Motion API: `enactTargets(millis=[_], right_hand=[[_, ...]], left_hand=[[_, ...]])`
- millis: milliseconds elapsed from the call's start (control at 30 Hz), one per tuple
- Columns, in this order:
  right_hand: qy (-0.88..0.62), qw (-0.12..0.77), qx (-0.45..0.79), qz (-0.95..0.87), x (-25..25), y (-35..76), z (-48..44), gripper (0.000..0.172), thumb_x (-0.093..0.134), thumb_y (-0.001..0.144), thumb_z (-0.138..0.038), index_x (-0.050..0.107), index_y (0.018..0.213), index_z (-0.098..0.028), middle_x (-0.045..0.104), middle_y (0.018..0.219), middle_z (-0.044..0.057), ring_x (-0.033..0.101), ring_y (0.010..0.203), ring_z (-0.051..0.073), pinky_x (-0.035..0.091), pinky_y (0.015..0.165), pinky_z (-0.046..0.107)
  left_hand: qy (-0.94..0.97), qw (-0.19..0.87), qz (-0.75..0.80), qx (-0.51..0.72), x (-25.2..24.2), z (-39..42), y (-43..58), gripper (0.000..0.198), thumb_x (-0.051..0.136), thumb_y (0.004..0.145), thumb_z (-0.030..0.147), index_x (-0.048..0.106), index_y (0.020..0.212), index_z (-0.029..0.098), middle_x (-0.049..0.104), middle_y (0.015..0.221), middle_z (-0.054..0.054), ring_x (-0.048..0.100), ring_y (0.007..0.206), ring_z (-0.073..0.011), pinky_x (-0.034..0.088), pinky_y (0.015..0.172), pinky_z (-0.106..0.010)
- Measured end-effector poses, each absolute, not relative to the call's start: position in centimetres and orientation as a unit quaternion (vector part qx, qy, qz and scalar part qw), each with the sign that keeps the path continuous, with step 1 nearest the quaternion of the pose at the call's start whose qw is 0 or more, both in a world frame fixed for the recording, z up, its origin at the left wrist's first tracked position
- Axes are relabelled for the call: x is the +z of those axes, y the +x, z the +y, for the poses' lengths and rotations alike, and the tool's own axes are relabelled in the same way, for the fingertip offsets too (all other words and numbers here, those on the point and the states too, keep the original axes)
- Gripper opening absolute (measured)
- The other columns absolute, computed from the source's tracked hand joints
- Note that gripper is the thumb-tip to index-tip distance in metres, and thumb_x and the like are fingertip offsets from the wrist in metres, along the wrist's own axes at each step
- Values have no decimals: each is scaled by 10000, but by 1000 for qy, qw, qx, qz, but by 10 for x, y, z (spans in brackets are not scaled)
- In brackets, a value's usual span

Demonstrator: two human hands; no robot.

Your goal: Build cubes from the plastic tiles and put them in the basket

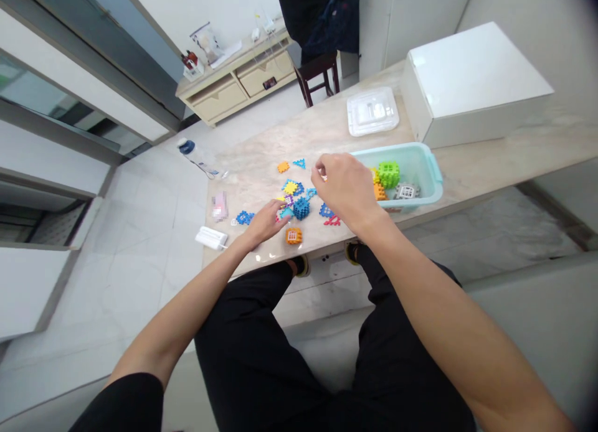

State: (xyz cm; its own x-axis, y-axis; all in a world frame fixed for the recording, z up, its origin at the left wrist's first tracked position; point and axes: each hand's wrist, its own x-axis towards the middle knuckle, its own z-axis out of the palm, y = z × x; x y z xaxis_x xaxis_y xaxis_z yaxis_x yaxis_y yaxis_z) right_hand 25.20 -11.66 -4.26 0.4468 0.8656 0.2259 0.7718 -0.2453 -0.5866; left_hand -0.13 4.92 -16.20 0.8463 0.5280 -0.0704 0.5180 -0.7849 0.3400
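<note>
My left hand (267, 224) rests low over the marble counter (261, 152), fingertips at a small jumble of interlocking plastic pieces (286, 211). Just right of it stands a blue cube of waffle-style blocks (301, 208). An orange block (294, 235) lies nearer the counter's front edge. My right hand (343, 189) hangs above the scattered blue, yellow and red pieces, fingers curled; whether they pinch something small is hidden. Beyond it, a pale turquoise plastic bin (415, 170) holds a green block cube (389, 174), a grey block cube (406, 191) and an orange piece (380, 192).
A white box (471, 86) and a clear plastic lid (372, 111) stand at the counter's far end. A water bottle (196, 157), a white charger (211, 238) and a blurred packet (219, 206) lie at the left. A seated person (322, 21) is beyond the counter.
</note>
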Motion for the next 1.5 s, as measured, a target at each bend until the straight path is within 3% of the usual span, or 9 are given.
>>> enactTargets(millis=[167,300,500,733,867,1000,1233,1400,1500], right_hand=[[-796,342,40,-497,-52,271,-121,274,533,1039,-272,778,1017,-152,774,997,139,677,941,245,497,842,346],[-809,335,14,-483,-59,283,-127,244,573,1017,-295,782,1000,-171,774,963,127,678,915,260,493,809,350],[-820,326,-14,-471,-57,297,-134,239,588,1023,-341,781,990,-204,775,976,109,681,937,271,498,812,362],[-827,314,-4,-467,-50,295,-129,237,597,1029,-352,786,1033,-209,780,998,105,689,965,271,508,847,372],[-816,308,-8,-490,-51,278,-123,266,568,1044,-351,782,1011,-196,775,982,115,672,965,272,501,836,365],[-812,307,2,-497,-60,262,-115,254,559,1047,-315,777,999,-192,766,964,119,659,982,280,498,860,370],[-743,310,84,-587,-74,222,-102,256,568,1057,-264,754,1189,-149,772,1159,130,651,1180,290,505,1073,413],[-668,286,122,-676,-84,195,-103,563,747,972,-286,600,1493,-133,655,1414,193,571,1378,330,463,1207,496],[-598,261,183,-736,-87,188,-104,780,849,874,-236,518,1579,-185,602,1498,179,562,1423,328,474,1216,512]], left_hand=[[905,171,387,33,-177,124,26,444,605,959,273,640,1379,132,698,1368,-177,720,1113,-283,566,1103,-484],[896,169,407,47,-198,181,57,464,555,912,125,662,1363,137,737,1324,-180,708,1197,-297,541,1148,-498],[895,196,397,56,-223,243,104,516,721,875,235,660,1373,116,670,1473,-208,602,1414,-344,419,1273,-484],[869,249,422,72,-244,267,111,470,760,814,244,702,1265,127,697,1350,-190,605,1345,-351,403,1255,-472],[829,272,477,110,-241,254,98,503,839,741,266,699,1205,131,700,1271,-162,632,1235,-332,472,1180,-476],[787,328,501,147,-219,219,83,364,794,748,181,711,1099,128,746,1098,-120,688,1061,-269,552,1059,-437],[752,481,417,168,-141,118,57,469,834,755,163,682,1196,110,787,956,-98,759,866,-214,622,821,-351],[713,588,334,183,-108,30,32,470,801,820,209,677,1270,152,798,927,-76,775,840,-213,608,769,-312],[714,575,338,211,-105,-6,19,400,802,786,183,703,1173,164,797,934,-75,783,866,-228,603,748,-295]])
